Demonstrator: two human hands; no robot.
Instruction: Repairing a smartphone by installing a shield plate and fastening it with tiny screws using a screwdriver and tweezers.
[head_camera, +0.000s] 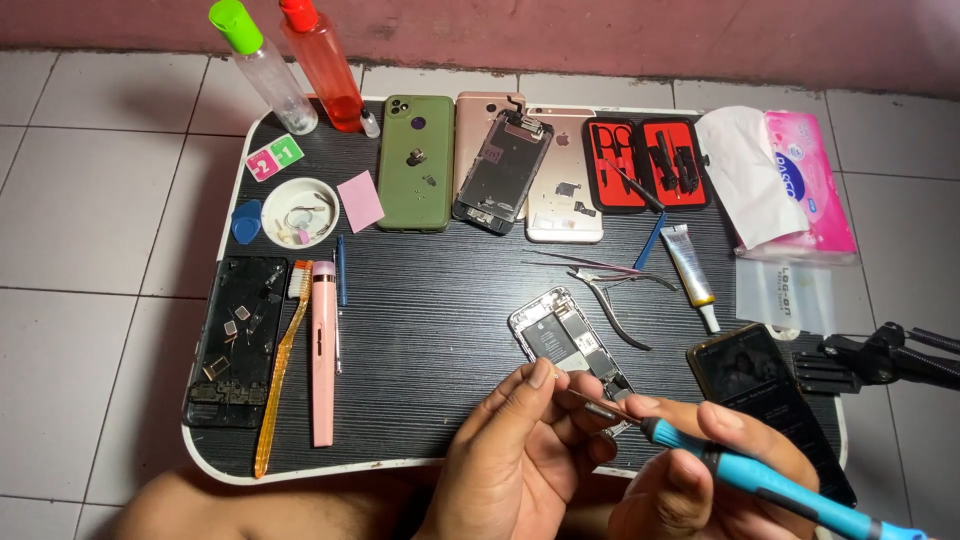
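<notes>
So my left hand (515, 450) pinches the near corner of the opened phone (568, 342), which runs diagonally up-left away from me. My right hand (700, 475) grips the blue screwdriver (760, 478) tight, tip pointing left at that corner. Cutters (615, 297) lie close right; bare tabletop (430, 340) left.

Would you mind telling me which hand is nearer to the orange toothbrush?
Left. The left hand is right of the orange toothbrush, holding the opened phone; the right hand, gripping the blue screwdriver, is farther right.
</notes>
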